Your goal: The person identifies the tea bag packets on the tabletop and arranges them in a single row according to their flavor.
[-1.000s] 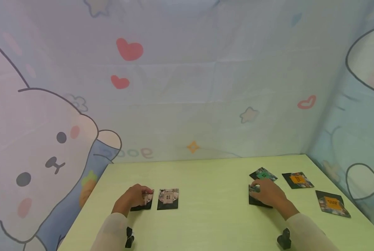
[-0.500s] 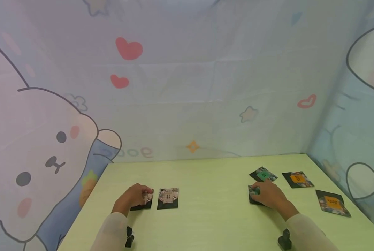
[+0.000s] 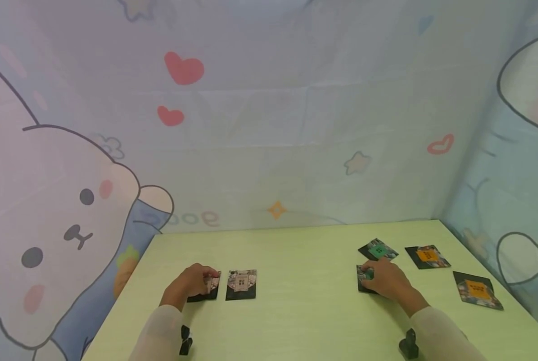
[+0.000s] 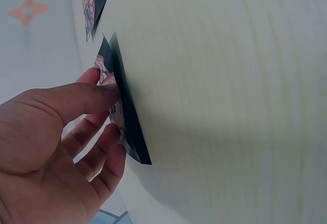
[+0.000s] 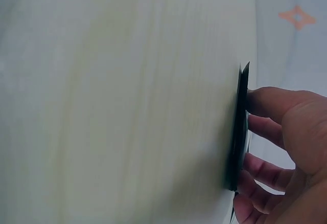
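Observation:
My left hand (image 3: 188, 283) holds a small flat packet (image 4: 130, 127), dark with a pink floral print, at the table's left. In the left wrist view the thumb and bent fingertips lie on its printed face. A matching packet (image 3: 241, 285) with a beige label lies just right of it. On the right side, my right hand (image 3: 389, 282) grips a dark packet with a green label (image 3: 363, 278), thumb at one end and fingers curled at the other. That packet shows edge-on in the right wrist view, its face mostly hidden by the hand.
Behind the right hand lies another green-labelled packet (image 3: 378, 250). Two orange-labelled packets, a farther one (image 3: 427, 257) and a nearer one (image 3: 478, 291), lie by the table's right edge. A cartoon-printed curtain (image 3: 269, 125) rises behind the pale yellow table (image 3: 296, 311).
The right hand has shifted slightly on its packet, uncovering more of the green label. The left hand stays in place on its packet.

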A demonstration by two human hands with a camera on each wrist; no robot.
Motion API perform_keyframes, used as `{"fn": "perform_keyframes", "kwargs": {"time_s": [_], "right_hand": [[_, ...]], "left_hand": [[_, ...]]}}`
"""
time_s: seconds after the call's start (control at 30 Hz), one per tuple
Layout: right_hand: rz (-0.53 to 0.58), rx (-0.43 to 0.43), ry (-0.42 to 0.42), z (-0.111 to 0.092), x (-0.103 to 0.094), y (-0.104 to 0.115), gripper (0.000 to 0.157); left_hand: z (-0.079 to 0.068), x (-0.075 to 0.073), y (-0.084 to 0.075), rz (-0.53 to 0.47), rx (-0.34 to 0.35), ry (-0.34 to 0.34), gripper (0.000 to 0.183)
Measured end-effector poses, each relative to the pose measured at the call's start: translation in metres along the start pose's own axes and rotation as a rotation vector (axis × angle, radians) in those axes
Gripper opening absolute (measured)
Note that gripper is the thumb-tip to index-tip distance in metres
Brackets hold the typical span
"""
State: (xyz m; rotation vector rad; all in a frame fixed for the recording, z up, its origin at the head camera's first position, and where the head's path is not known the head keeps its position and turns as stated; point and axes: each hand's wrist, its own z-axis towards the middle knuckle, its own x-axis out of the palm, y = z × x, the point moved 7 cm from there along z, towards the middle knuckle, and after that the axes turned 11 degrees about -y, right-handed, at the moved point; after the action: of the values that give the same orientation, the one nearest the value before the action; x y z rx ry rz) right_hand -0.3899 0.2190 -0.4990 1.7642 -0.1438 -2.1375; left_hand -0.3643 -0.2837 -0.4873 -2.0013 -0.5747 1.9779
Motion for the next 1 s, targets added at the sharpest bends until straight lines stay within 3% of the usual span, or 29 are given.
{"fn": "perform_keyframes", "kwargs": {"time_s": [0.5,1.0], "right_hand": [[-0.020,-0.004,-0.012,-0.001,0.001,0.004,0.039],[0.017,-0.051,-0.029,0.003,0.009,0.029,0.037]], "left_hand": [[-0.002,-0.002,-0.004,-0.010,0.014,0.001,0.053],[-0.001,-0.001,-0.002,-0.011,0.015,-0.003,0.053]]}}
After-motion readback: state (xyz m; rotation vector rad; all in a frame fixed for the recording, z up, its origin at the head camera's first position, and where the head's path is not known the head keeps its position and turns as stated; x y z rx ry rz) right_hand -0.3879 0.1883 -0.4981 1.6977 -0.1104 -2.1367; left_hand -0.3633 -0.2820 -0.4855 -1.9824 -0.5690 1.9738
